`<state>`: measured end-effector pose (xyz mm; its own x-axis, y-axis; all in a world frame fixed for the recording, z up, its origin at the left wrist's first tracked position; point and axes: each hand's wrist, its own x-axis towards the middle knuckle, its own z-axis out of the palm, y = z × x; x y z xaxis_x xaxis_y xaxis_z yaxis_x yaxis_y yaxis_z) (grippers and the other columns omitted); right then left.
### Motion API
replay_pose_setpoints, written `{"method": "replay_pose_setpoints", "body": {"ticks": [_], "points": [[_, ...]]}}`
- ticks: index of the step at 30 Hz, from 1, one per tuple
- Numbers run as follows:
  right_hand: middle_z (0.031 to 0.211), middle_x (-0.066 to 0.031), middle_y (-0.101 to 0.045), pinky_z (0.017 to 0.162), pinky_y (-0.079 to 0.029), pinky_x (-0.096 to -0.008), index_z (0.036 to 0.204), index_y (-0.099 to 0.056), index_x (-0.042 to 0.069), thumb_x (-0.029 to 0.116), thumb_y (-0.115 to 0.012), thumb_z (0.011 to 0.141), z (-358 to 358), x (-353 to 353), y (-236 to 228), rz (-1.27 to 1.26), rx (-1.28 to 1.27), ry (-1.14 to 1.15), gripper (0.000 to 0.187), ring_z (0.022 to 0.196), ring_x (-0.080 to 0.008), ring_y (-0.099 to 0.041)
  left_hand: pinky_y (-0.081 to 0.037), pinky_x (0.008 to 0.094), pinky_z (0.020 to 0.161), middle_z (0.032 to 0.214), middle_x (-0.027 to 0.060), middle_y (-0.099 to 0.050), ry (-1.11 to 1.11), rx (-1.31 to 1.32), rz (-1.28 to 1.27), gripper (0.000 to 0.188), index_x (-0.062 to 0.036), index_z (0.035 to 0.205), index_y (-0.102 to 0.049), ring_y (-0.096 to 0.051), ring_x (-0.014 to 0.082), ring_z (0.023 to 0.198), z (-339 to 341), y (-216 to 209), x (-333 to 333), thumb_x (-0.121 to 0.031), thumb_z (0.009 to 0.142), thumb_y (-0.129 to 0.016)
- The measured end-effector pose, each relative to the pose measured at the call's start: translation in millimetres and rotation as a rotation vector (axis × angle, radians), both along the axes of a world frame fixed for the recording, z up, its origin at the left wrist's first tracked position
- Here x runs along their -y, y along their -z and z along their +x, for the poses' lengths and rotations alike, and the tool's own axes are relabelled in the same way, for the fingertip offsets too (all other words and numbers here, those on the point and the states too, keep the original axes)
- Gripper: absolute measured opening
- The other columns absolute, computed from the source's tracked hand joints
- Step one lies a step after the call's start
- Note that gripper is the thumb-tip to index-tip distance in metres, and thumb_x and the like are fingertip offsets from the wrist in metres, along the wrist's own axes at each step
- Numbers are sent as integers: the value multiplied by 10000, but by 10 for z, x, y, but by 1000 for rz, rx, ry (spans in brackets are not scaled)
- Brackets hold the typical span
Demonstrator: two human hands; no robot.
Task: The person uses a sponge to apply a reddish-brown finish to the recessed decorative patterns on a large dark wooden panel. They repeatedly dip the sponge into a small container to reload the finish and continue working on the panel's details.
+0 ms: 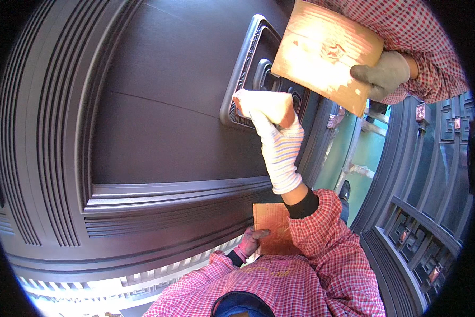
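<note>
Closest in, low down by the red checked shirt [301, 280], the left hand [252, 239] wears a pink glove. Its fingers are curled around the edge of a small wooden board [273, 232], which it holds just in front of the chest. The right arm goes up from there. The right hand [279, 134] wears a striped white glove and is closed tight on a pale pad [266, 103]. The pad is pressed against the big dark door [158, 105], right on the raised frame [242, 68] with the fancy pattern, a little above the middle of the view. The door has long grooves [158, 211] running across it below the hand. A dark shoe [344, 189] shows just beside the right elbow. Farther off, at the top right, another person's hand in a grey glove [382, 74] holds a bigger wooden board [322, 53] by its edge. That board has white smears on it, and it is near the pad but not touching it. On the far right are more dark door parts [422, 222] with small square shapes.
</note>
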<state>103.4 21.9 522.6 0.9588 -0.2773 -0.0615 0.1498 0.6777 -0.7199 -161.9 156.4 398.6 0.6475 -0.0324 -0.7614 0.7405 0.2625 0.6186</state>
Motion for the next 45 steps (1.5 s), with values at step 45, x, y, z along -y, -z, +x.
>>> {"method": "replay_pose_setpoints", "body": {"ticks": [45], "points": [[862,3,-635,583,-454,-180,1022,-638,53,21,-728,731,-101,143,417,14,9,-183,306,678,-37,-554,-466,291,838,946,69,-661,-56,-56,-24,189,22,923,-654,-614,159,872,3,48,117,-76,778,-584]]}}
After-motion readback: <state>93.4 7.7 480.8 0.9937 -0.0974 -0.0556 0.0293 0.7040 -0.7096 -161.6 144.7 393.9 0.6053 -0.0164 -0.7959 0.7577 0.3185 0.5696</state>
